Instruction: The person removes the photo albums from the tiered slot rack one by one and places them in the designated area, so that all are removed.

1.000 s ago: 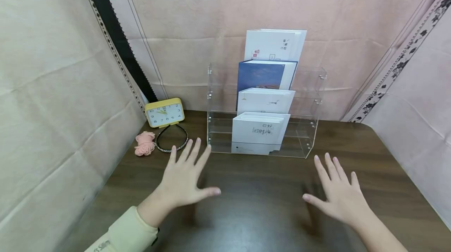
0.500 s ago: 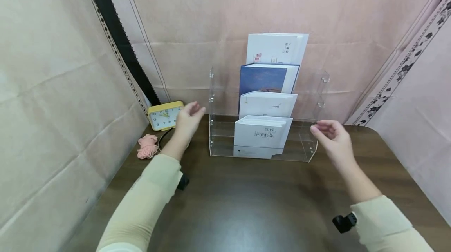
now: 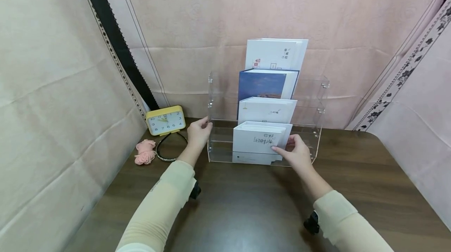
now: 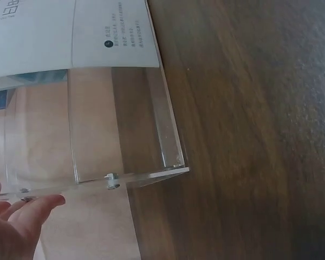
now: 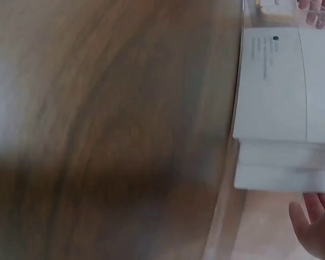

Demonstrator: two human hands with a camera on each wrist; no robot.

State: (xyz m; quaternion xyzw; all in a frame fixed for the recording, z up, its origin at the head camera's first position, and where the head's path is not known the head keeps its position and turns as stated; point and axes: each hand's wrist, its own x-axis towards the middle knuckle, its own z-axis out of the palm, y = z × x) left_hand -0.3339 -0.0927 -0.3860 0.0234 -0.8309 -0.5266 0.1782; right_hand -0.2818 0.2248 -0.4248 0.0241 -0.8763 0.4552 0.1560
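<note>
A clear acrylic rack [image 3: 220, 154] stands on the brown table, books stacked upright on its steps. My left hand [image 3: 198, 134] is at its left side panel, the thumb and fingertips gathered around the panel's edge; in the left wrist view that hand [image 4: 24, 222] appears at the lower left. My right hand [image 3: 298, 152] reaches to the right edge of the front white book [image 3: 255, 140]. From the head, its thumb overlaps the cover and its fingers lie behind the edge. In the right wrist view this hand [image 5: 317, 225] appears beside the book, its fingertips partly hidden.
Behind the front book stand another white book [image 3: 266, 111], a blue-covered book [image 3: 260, 83] and a taller white one [image 3: 271, 54]. Left of the rack are a yellow clock [image 3: 165, 120], pink yarn [image 3: 145, 152] and a dark hoop [image 3: 160, 154]. Pale cloth [image 3: 176, 17] hangs behind.
Both hands have gone from spread above the table to the rack: the left to its side panel, the right to the front book's edge. The books have not visibly moved.
</note>
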